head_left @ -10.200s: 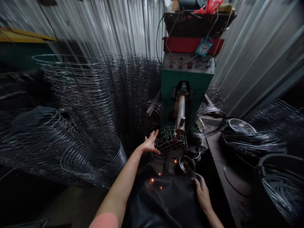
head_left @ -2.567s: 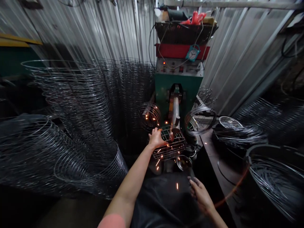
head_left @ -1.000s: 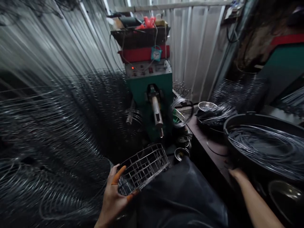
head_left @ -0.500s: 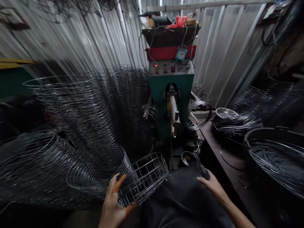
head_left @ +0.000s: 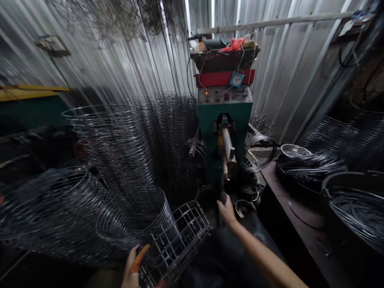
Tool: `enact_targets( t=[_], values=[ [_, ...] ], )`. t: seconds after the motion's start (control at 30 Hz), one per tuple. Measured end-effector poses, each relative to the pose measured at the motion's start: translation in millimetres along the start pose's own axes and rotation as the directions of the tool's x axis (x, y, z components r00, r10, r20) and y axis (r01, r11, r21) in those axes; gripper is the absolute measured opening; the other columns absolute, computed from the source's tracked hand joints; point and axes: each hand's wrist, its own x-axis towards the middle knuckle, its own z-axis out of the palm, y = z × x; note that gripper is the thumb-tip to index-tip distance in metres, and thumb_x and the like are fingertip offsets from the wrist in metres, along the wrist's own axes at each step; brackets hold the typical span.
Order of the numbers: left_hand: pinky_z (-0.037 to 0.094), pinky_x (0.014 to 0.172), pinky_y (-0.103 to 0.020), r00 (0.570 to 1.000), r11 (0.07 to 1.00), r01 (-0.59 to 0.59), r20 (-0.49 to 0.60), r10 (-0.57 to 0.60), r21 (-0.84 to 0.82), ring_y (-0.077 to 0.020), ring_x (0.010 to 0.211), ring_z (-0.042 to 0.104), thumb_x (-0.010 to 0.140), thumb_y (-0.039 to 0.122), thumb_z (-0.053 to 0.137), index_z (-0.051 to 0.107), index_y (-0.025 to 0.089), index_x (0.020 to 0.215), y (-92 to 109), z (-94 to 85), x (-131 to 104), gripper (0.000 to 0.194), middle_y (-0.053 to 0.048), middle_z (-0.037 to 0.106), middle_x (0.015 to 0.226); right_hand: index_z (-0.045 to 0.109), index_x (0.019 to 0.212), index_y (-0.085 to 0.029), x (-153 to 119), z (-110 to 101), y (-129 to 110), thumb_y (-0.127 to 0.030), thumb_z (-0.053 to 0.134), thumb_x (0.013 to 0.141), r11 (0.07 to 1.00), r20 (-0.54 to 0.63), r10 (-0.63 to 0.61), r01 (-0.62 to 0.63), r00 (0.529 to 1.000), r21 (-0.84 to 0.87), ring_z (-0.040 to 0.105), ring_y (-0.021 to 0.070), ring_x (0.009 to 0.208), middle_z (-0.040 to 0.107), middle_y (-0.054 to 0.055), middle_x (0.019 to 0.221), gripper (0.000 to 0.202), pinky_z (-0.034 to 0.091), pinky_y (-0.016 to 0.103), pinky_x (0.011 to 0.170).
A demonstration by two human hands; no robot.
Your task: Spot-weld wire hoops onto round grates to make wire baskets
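My left hand (head_left: 132, 269), with orange coverings on its fingers, grips the near left end of a wire basket (head_left: 177, 240) at the bottom of the head view. The basket is an open grid of metal rods, tilted over my lap; the thumb side of the hand is cut off by the frame edge. My right hand (head_left: 227, 212) is closed around a dark handle (head_left: 222, 197) in front of the machine; what the handle belongs to is hard to see in the shadow. Above it, the green welding machine (head_left: 225, 148) points its metal arm (head_left: 227, 140) towards me.
Tall stacks of wire rings (head_left: 120, 144) crowd the left, with a lower stack (head_left: 162, 204) beside the basket. On the right are a black tub of wire (head_left: 327, 192) and a wire bundle (head_left: 312, 164). A small bowl (head_left: 244, 208) sits below the machine.
My right hand has moved left and forward with the dark handle, towards the machine's front. The basket and my left hand sit lower in view, and the whole view has shifted.
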Motion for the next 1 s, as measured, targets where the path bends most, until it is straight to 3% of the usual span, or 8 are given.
enact_targets(
  t=[0.1,0.17,0.27,0.37,0.57,0.77,1.0],
  values=[
    [0.039,0.1,-0.049,0.999,0.998,0.053,-0.007,-0.053,-0.039,-0.036,0.123,0.04,0.052,0.051,0.07,0.041,0.022,0.122,-5,0.8,0,0.081,-0.011,0.03,0.141,0.06,0.098,-0.019,-3,9,-3,-0.014,0.063,0.056,0.998,0.125,-0.053,0.049,0.991,0.04,0.059,0.0231,0.092,0.065,0.006,0.096,0.043,0.044,0.034,0.086],
    [0.039,0.099,-0.051,0.996,0.995,0.084,-0.012,-0.085,-0.061,-0.0372,0.123,0.039,0.051,0.053,0.071,0.04,0.022,0.122,-10,2.6,-3,0.083,-0.012,0.029,0.141,0.063,0.092,-0.021,1,2,-3,-0.013,0.068,0.049,0.997,0.166,-0.055,0.045,0.985,0.067,0.06,0.0226,0.088,0.066,0.003,0.09,0.044,0.045,0.032,0.084],
    [0.038,0.099,-0.053,0.996,0.993,0.086,-0.027,-0.088,-0.078,-0.0385,0.125,0.037,0.051,0.053,0.071,0.04,0.02,0.121,-16,4.8,-6,0.084,-0.014,0.027,0.141,0.06,0.097,-0.019,10,-17,4,-0.026,0.061,0.065,0.995,0.064,0.042,-0.048,0.997,0.09,0.059,0.0229,0.092,0.066,0.005,0.091,0.033,0.045,0.035,0.085],
    [0.036,0.101,-0.053,0.997,0.995,0.069,-0.031,-0.071,-0.072,-0.0382,0.125,0.037,0.052,0.052,0.07,0.039,0.019,0.121,-16,4.0,-5,0.082,-0.014,0.028,0.141,0.054,0.107,-0.015,9,-19,10,-0.033,0.045,0.079,0.985,-0.051,0.147,-0.141,0.988,0.1,0.057,0.0236,0.097,0.064,0.008,0.096,0.034,0.045,0.038,0.085],
    [0.038,0.1,-0.051,1.0,1.0,0.007,-0.006,-0.008,-0.024,-0.0373,0.124,0.038,0.053,0.053,0.07,0.041,0.019,0.12,-2,2.1,4,0.081,-0.014,0.028,0.14,0.056,0.101,-0.017,-9,3,2,-0.021,0.06,0.067,0.989,0.068,0.129,-0.133,0.989,0.056,0.06,0.0216,0.082,0.065,0.004,0.085,0.034,0.047,0.033,0.076],
    [0.038,0.1,-0.05,0.999,1.0,-0.012,-0.049,0.011,-0.014,-0.0374,0.124,0.039,0.051,0.057,0.069,0.042,0.017,0.118,1,6.5,4,0.083,-0.015,0.03,0.139,0.055,0.105,-0.017,-12,-4,-5,-0.018,0.059,0.068,0.997,0.12,0.075,-0.076,0.99,0.001,0.058,0.0212,0.092,0.064,0.007,0.099,0.037,0.043,0.032,0.083],
    [0.036,0.102,-0.051,0.999,1.0,-0.002,-0.042,0.002,-0.008,-0.0371,0.123,0.039,0.052,0.056,0.068,0.043,0.016,0.119,14,3.4,6,0.082,-0.016,0.031,0.139,0.058,0.102,-0.017,-25,-1,6,-0.018,0.061,0.066,0.994,0.154,0.106,-0.103,0.982,-0.023,0.059,0.0197,0.087,0.065,0.003,0.092,0.036,0.044,0.03,0.078]
  ],
)
